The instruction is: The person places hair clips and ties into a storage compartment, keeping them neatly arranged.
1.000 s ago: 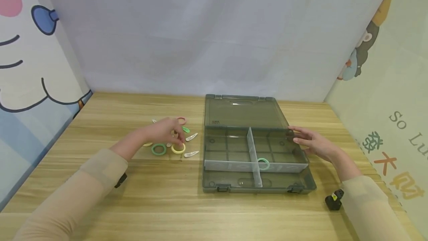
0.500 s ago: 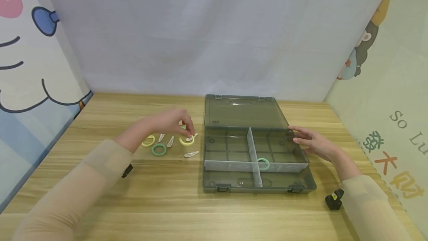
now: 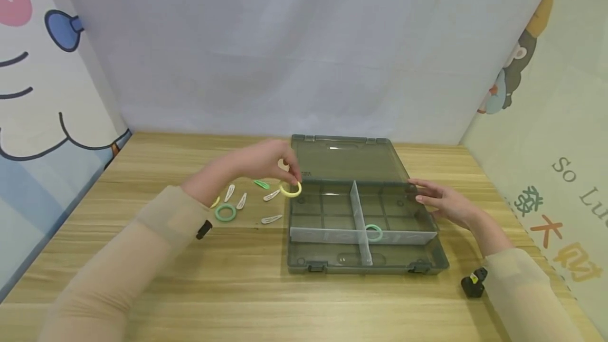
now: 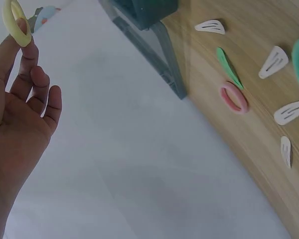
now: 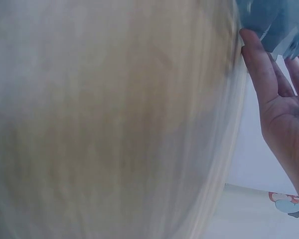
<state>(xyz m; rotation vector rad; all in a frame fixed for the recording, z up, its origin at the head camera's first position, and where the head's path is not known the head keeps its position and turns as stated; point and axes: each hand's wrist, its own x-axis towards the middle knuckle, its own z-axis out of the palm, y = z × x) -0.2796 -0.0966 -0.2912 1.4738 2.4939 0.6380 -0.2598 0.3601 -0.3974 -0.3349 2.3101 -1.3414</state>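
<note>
My left hand (image 3: 271, 161) pinches a yellow hair tie (image 3: 292, 195) between thumb and fingertips, held up over the left edge of the grey divided box (image 3: 304, 266). In the left wrist view the yellow hair tie (image 4: 23, 40) hangs from the fingertips, with the other fingers loosely bent. At the box's right side rests my right hand (image 3: 448, 206), its fingers extended against the wall. The right wrist view has these fingers (image 5: 261, 69) at the bluish plastic. Inside the box, a mint hair tie (image 3: 381, 233) leans by the crossing of the dividers.
Left of the box lie several white snap clips (image 3: 271, 195), a green snap clip (image 3: 262, 184) and a green hair tie (image 3: 225, 219). Another yellow hair tie (image 3: 215, 203) is partly behind the left sleeve. A pink hair tie (image 4: 240, 108) shows in the left wrist view. The box lid (image 3: 347, 160) lies open backward.
My left hand has carried the yellow hair tie up and right, from among the clips to the box's left edge. The right hand stays at the box.
</note>
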